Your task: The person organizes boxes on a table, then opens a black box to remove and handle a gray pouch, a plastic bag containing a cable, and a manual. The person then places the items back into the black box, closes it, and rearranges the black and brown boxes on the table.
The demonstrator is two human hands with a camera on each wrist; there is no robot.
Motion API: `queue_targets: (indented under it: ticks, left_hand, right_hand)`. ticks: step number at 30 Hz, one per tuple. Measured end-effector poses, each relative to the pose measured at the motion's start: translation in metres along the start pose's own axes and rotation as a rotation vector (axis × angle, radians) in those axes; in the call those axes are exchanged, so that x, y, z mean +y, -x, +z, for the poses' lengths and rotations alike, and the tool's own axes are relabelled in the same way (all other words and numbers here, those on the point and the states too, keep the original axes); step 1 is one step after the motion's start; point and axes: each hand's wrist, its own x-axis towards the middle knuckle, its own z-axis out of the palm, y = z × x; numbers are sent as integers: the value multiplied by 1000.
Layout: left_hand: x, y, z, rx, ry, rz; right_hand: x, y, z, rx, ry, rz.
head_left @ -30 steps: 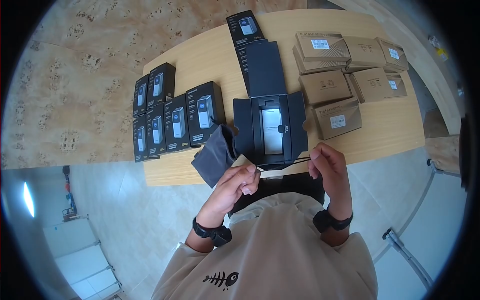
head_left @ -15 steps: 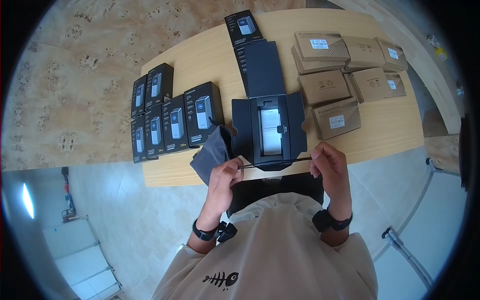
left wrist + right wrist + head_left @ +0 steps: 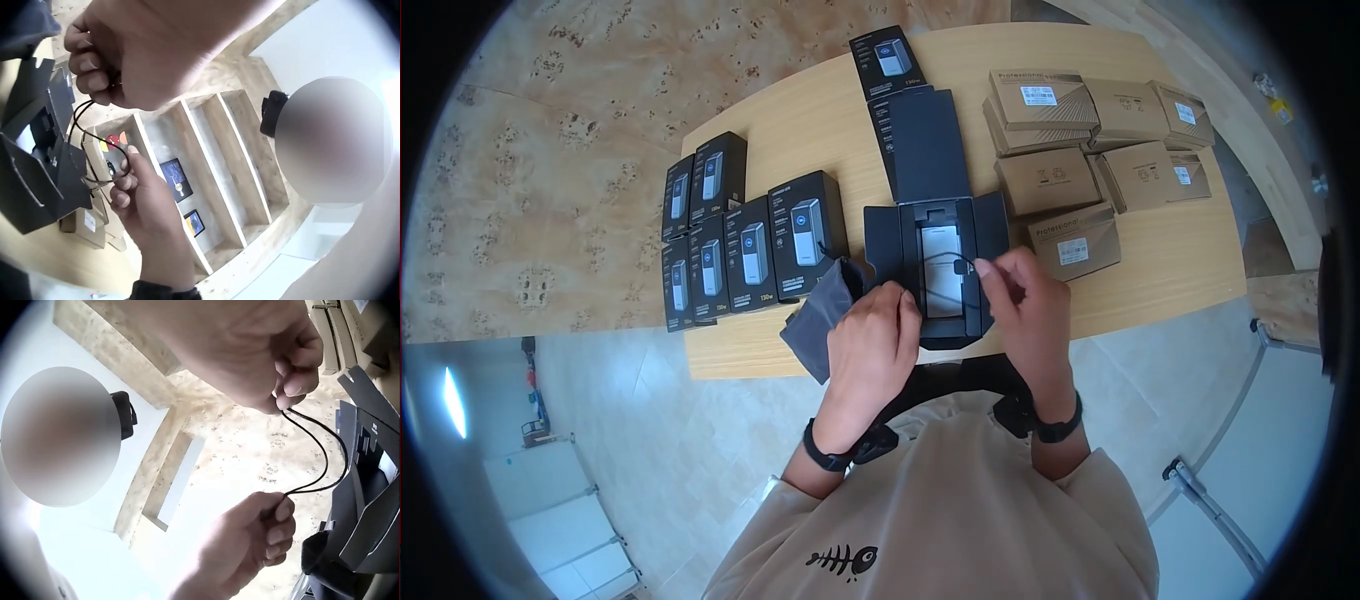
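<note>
A thin black cord (image 3: 342, 453) runs in a slack loop between the two hands. The left hand (image 3: 873, 345) pinches one end with curled fingers, beside a dark grey pouch (image 3: 821, 318). Between thumb and fingertips the right hand (image 3: 1032, 310) pinches the other end, over the right edge of an open black box (image 3: 884, 245). Inside that box a white piece (image 3: 942, 290) shows, its lid standing out toward the far side. In the left wrist view the right hand (image 3: 150, 212) holds the cord below the left hand (image 3: 134, 56).
Closed black boxes (image 3: 749, 252) with a device picture stand at the left of the wooden table (image 3: 1150, 290). Two more black boxes (image 3: 887, 60) lie behind the open box. Brown cartons (image 3: 1050, 183) are stacked at the right.
The hands have come closer together and the cord, stretched taut before, now bows in a loop over the open box. The right hand has moved up and left.
</note>
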Motion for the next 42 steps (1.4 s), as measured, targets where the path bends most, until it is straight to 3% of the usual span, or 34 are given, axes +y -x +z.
queue_targets:
  ticks: [4,5,10,11,15,19,23,27,30,35,38,42]
  left_hand:
    - [1,-16,16,140,-157,55]
    - [0,-19,21,186,-234,89]
    - [-17,-29,55,111,-327,94]
    - [-22,-29,60,83,-369,138]
    - [-34,-27,70,1,-470,182]
    - [-34,-25,71,-37,-540,210]
    - [-36,-25,82,48,-556,226]
    - [-23,-21,70,67,-511,229]
    - [-23,-18,55,51,-455,240]
    - [-25,-8,32,19,-265,246]
    - [-32,1,14,80,-149,250]
    - [-52,13,-17,208,5,75]
  right_hand:
    - [0,-8,20,-14,-60,28]
    - [-4,-8,23,2,-23,-33]
    - [11,0,46,-12,229,-232]
    - [11,6,45,-77,277,-195]
    - [4,20,28,-213,266,-170]
    - [-6,28,-6,-308,48,-252]
    - [-7,30,-26,-325,-29,-225]
    - [-6,30,-33,-317,-30,-219]
    - [-9,31,-37,-392,-57,-106]
    - [7,33,-23,-256,21,-55]
    - [10,37,-8,-262,41,0]
    - [-3,31,7,-401,79,123]
